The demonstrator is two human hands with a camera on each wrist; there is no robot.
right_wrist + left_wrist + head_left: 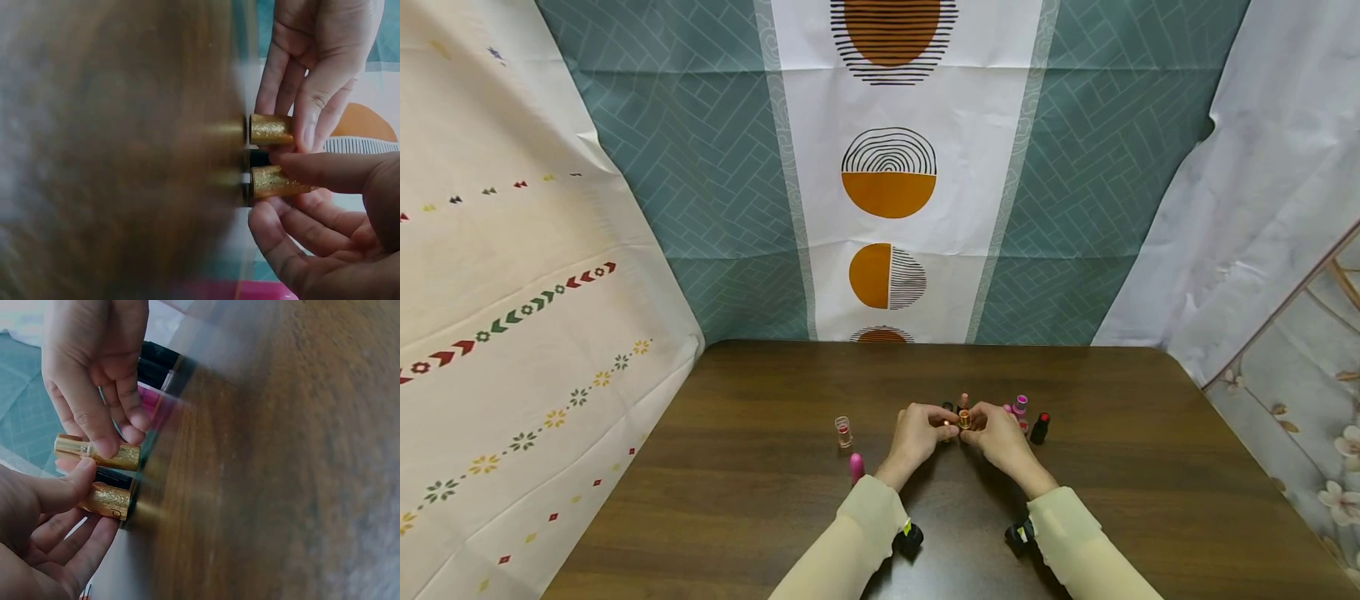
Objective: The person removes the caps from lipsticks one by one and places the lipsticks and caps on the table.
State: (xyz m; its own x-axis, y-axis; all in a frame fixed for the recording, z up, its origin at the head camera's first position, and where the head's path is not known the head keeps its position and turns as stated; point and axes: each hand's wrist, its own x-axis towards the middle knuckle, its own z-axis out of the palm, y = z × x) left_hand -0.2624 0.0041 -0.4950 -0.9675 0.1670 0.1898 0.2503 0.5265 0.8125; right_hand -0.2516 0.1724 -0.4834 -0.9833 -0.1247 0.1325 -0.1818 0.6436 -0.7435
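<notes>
Above the middle of the table, my left hand (917,433) pinches a gold textured lipstick tube (106,501) between thumb and fingers; a dark letter shows near its end. Close beside it, my right hand (1002,437) holds a second gold lipstick tube (965,419), which has a textured lower part and a smooth, shiny upper part. Fingertips cover part of both tubes. Behind them stands an uncapped nude lipstick (964,401) with a black case (112,479). In the right wrist view the left-hand tube (270,129) and right-hand tube (275,182) stand side by side.
Right of my right hand are a pink lipstick (1020,406) and a red lipstick in a black case (1040,428). Left of my left hand stand a lipstick with a clear top (843,432) and a bright pink one (857,467). Patterned cloths hang behind the brown table (760,400).
</notes>
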